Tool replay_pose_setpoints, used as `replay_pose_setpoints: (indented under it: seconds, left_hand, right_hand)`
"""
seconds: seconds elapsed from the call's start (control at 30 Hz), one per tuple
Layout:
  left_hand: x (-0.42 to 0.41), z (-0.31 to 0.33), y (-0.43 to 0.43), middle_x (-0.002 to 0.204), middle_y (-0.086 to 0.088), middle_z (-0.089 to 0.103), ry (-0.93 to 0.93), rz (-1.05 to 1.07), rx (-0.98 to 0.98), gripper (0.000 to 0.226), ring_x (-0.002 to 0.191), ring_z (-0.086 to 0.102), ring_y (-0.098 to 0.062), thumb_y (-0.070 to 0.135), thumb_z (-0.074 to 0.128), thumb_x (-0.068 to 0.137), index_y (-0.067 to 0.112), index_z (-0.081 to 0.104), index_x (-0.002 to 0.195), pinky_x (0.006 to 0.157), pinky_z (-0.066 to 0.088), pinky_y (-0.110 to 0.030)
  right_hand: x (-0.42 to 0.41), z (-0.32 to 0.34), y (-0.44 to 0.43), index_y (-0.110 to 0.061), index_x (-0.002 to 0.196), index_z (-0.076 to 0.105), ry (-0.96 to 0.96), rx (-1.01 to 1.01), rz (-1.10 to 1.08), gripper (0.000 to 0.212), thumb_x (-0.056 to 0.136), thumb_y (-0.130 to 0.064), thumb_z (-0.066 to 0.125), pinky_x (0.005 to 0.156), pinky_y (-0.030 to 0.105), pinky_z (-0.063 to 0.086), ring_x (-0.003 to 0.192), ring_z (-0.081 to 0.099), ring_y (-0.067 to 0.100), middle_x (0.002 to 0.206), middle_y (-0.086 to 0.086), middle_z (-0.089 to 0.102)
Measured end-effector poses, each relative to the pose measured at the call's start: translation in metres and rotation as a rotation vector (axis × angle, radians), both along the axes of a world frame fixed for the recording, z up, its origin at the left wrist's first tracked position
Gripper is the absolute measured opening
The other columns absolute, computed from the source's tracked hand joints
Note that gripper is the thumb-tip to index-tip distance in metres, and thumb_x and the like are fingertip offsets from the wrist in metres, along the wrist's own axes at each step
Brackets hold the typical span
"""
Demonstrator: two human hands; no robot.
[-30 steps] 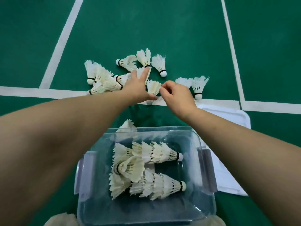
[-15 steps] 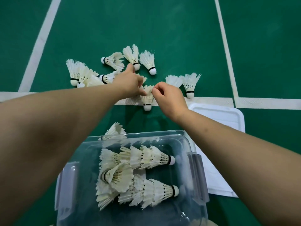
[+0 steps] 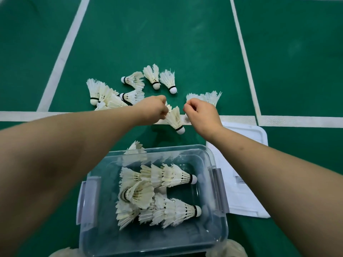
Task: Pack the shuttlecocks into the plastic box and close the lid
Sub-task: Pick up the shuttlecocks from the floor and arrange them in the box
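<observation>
A clear plastic box (image 3: pixel 210 156) stands open on the green floor close in front of me, with several white feather shuttlecocks (image 3: pixel 163 193) lying inside. Its white lid (image 3: pixel 248 140) lies flat to the right of the box. Beyond the box, my left hand (image 3: pixel 151 111) is shut on the feathers of a shuttlecock (image 3: pixel 175 118) whose cork points toward me. My right hand (image 3: pixel 202 115) is right beside that feather skirt with thumb and forefinger pinched together and nothing seen between them. Several loose shuttlecocks (image 3: pixel 154 77) lie on the floor past both hands.
White court lines (image 3: pixel 297 121) cross the green floor under and beside my hands. One shuttlecock (image 3: pixel 135 146) rests against the box's far wall outside it. More lie at left (image 3: pixel 101 93) and behind my right hand (image 3: pixel 211 96). My knees (image 3: pixel 229 249) flank the box's near edge.
The shuttlecock has lifted off the line and tilted, cork now toward the right. My left hand keeps hold of it; my right fingers have come slightly away from the feathers.
</observation>
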State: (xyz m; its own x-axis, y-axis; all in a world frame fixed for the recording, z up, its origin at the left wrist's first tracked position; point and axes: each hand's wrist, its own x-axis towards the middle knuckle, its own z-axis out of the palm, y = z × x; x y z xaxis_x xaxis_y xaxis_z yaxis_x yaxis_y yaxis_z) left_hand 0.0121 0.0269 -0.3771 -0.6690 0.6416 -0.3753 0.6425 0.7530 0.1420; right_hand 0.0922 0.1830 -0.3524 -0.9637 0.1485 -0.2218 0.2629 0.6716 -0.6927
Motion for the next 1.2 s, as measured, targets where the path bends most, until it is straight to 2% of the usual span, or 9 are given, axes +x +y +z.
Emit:
replay_pose_setpoints:
  seconds: [0.23, 0.37, 0.53, 0.63, 0.7, 0.77, 0.9, 1.07, 1.2]
  left_hand:
    - [0.02, 0.082, -0.025, 0.108, -0.012, 0.048, 0.091, 0.039, 0.098, 0.02, 0.099, 0.052, -0.03, 0.019, 0.052, 0.091, 0.005, 0.067, 0.094, 0.084, 0.042, -0.034]
    - [0.042, 0.128, -0.04, 0.11, -0.012, 0.048, 0.164, 0.079, 0.147, 0.02, 0.098, 0.052, -0.028, 0.02, 0.054, 0.09, 0.006, 0.068, 0.096, 0.08, 0.038, -0.029]
    - [0.085, 0.163, -0.051, 0.108, -0.012, 0.05, 0.182, 0.039, 0.161, 0.021, 0.095, 0.053, -0.028, 0.021, 0.054, 0.09, 0.006, 0.069, 0.094, 0.075, 0.033, -0.027]
    - [0.113, 0.174, -0.052, 0.108, -0.013, 0.049, 0.184, 0.006, 0.165, 0.022, 0.096, 0.052, -0.028, 0.02, 0.053, 0.091, 0.005, 0.068, 0.093, 0.078, 0.035, -0.03]
    - [0.129, 0.175, -0.055, 0.108, -0.014, 0.05, 0.186, -0.01, 0.167, 0.022, 0.097, 0.052, -0.028, 0.02, 0.053, 0.09, 0.004, 0.068, 0.093, 0.079, 0.036, -0.03]
    - [0.143, 0.172, -0.058, 0.109, -0.016, 0.052, 0.185, -0.032, 0.167, 0.023, 0.099, 0.053, -0.03, 0.021, 0.054, 0.09, 0.004, 0.069, 0.096, 0.083, 0.037, -0.031]
    - [0.17, 0.155, -0.061, 0.111, -0.015, 0.053, 0.162, 0.008, 0.157, 0.028, 0.102, 0.053, -0.029, 0.021, 0.047, 0.093, 0.005, 0.068, 0.104, 0.082, 0.036, -0.031]
    - [0.196, 0.123, -0.075, 0.105, -0.01, 0.048, 0.083, 0.098, 0.124, 0.037, 0.09, 0.05, -0.024, 0.029, 0.038, 0.098, 0.007, 0.068, 0.101, 0.08, 0.037, -0.031]
    - [0.196, 0.114, -0.077, 0.095, -0.004, 0.04, 0.075, 0.121, 0.143, 0.039, 0.093, 0.049, -0.025, 0.029, 0.038, 0.099, 0.005, 0.068, 0.099, 0.082, 0.036, -0.03]
  right_hand:
    - [0.016, 0.054, -0.012, -0.024, 0.106, 0.06, 0.076, 0.064, 0.055, 0.02, 0.089, -0.029, 0.051, 0.075, 0.032, 0.045, 0.081, 0.055, 0.022, 0.096, 0.002, 0.061]
    - [0.031, 0.087, -0.032, -0.031, 0.126, 0.049, 0.144, 0.077, 0.08, 0.043, 0.084, -0.033, 0.06, 0.08, 0.029, 0.041, 0.094, 0.056, 0.019, 0.118, 0.004, 0.051]
    - [0.065, 0.117, -0.053, -0.037, 0.138, 0.032, 0.106, 0.034, 0.127, 0.072, 0.076, -0.038, 0.069, 0.094, 0.041, 0.048, 0.103, 0.058, 0.028, 0.134, 0.007, 0.04]
    - [0.089, 0.123, -0.062, -0.031, 0.131, 0.042, 0.103, 0.074, 0.175, 0.06, 0.078, -0.032, 0.068, 0.087, 0.034, 0.049, 0.103, 0.056, 0.027, 0.132, 0.008, 0.042]
    - [0.103, 0.122, -0.066, -0.024, 0.122, 0.049, 0.109, 0.06, 0.156, 0.044, 0.082, -0.028, 0.066, 0.063, 0.02, 0.052, 0.088, 0.056, 0.023, 0.123, 0.005, 0.043]
    - [0.117, 0.118, -0.069, -0.019, 0.115, 0.053, 0.097, 0.091, 0.144, 0.034, 0.085, -0.028, 0.065, 0.046, 0.005, 0.035, 0.08, 0.049, 0.018, 0.112, 0.002, 0.042]
    - [0.141, 0.096, -0.065, -0.018, 0.1, 0.061, 0.009, 0.163, 0.202, 0.027, 0.082, -0.037, 0.067, 0.078, 0.028, 0.039, 0.099, 0.052, 0.024, 0.114, 0.009, 0.052]
    - [0.162, 0.066, -0.053, -0.017, 0.089, 0.07, -0.073, 0.144, 0.138, 0.024, 0.085, -0.04, 0.063, 0.093, 0.033, 0.04, 0.113, 0.049, 0.025, 0.117, 0.009, 0.051]
    - [0.164, 0.054, -0.052, -0.016, 0.085, 0.071, -0.098, 0.129, 0.013, 0.025, 0.089, -0.037, 0.058, 0.07, 0.028, 0.039, 0.087, 0.053, 0.024, 0.086, 0.004, 0.056]
